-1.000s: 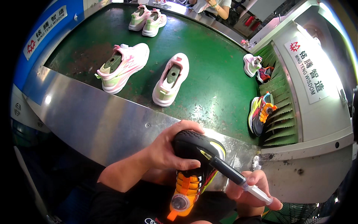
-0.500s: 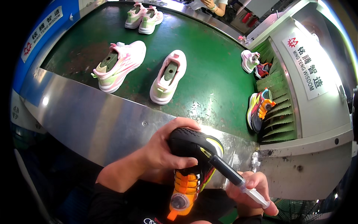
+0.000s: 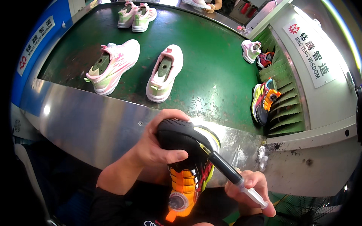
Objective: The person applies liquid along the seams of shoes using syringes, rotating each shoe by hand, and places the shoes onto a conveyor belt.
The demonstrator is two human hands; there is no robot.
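Observation:
My left hand point(image 3: 151, 147) grips the toe of a black sneaker point(image 3: 180, 139) with an orange lace panel and a round dial, its toe toward the belt and its sole turned up and away. The thumb lies on the upper, the fingers round the sole. My right hand point(image 3: 250, 188) holds a syringe point(image 3: 225, 167) with a dark barrel and a clear white plunger, the thumb at the plunger's end. Its yellowish needle tip meets the line between upper and sole, beside a yellow-green patch. Whether any liquid comes out is too small to tell.
A green conveyor belt point(image 3: 211, 75) lies beyond a metal ledge point(image 3: 86, 120). Pink-white sneakers point(image 3: 164, 73) stand on it. At right, a colourful sneaker point(image 3: 264, 101) is by the green strip curtain point(image 3: 288, 109) of a machine. Across the belt, another person's hand point(image 3: 212, 8) is beside a pale shoe.
The view has shifted a little. The held sneaker and both hands now sit farther left and higher; the needle tip has moved slightly along the sole edge, away from the toe.

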